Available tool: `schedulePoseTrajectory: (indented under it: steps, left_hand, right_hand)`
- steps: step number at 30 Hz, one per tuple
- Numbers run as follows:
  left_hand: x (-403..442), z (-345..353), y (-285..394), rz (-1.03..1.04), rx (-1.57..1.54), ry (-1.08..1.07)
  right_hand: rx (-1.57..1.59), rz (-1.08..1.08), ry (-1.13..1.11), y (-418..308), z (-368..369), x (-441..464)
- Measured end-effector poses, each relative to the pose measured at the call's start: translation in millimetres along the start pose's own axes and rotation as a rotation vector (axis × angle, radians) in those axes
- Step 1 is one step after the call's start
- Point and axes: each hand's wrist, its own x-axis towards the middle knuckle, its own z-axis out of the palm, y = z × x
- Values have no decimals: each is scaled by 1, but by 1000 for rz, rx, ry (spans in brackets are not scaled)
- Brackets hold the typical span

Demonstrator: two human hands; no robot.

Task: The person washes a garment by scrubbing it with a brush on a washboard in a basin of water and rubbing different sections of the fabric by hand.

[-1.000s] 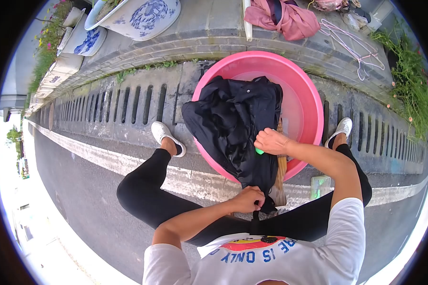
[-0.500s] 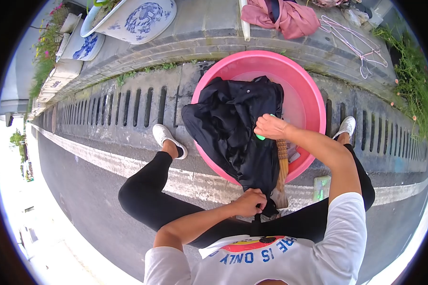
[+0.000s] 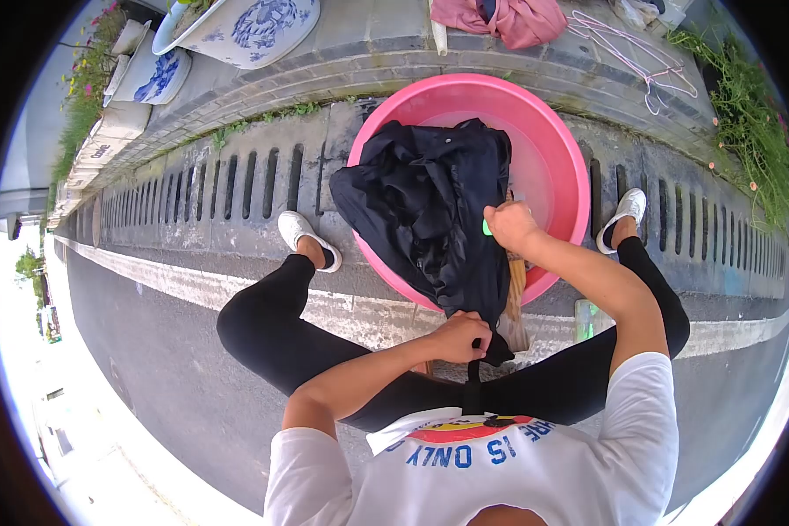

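A black garment (image 3: 430,202) lies bunched over a wooden board (image 3: 515,289) in a pink basin (image 3: 572,167), its lower end hanging over the near rim. My left hand (image 3: 461,337) is closed on that lower end, close to my lap. Above the garment's right edge, my right hand (image 3: 512,226) is closed round a green object (image 3: 486,228), of which only a small part shows; the fingers hide the rest. Some water shows at the basin's right side.
Beyond the basin runs a brick ledge with pink cloth (image 3: 526,22), wire hangers (image 3: 631,53) and a blue-and-white pot (image 3: 254,31). Slotted drain covers (image 3: 237,188) line the ground. A flat greenish item (image 3: 587,320) lies by my right knee. Plants (image 3: 754,131) stand at far right.
My right hand, with the green object, has moved up and then slightly right over the garment. My left hand keeps its hold on the lower end. The whole view has shifted a little.
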Motion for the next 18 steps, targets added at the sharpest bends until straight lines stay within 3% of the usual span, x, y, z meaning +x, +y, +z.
schedulePoseTrajectory:
  steps: [1, 3, 4, 5, 7, 8, 9, 12, 15, 16, 18]
  left_hand:
    - [4, -3, -4, 24, -30, 39]
    - [13, -24, 23, -91, -170, 505]
    - [17, -32, 20, -179, 53, 730]
    - [17, -44, 19, -258, 221, 822]
    - [19, -45, -10, -382, 250, 935]
    - [19, -39, -24, -471, 190, 933]
    - [21, -35, -38, -555, 131, 933]
    - [23, -30, -76, -502, -49, 841]
    - [23, -37, -106, -620, -269, 807]
    - [22, -37, -104, -620, -275, 820]
    - [22, -38, -109, -634, -254, 860]
  right_hand:
    - [33, -101, 103, -15, 3, -12]
    - [23, -352, -1, -46, -10, -45]
    - [39, -354, -133, -48, -4, -56]
    - [16, -244, -119, -44, 7, -59]
    - [-49, -35, -82, -19, 32, -45]
    - [-20, 19, -94, -17, 27, -40]
    - [-25, -72, -74, -29, 12, -43]
    - [22, -279, -89, -64, -2, -60]
    - [-91, 55, -109, -20, 36, -35]
    - [-77, 111, -192, -1, 33, -29]
    - [80, 100, -118, -7, -9, -36]
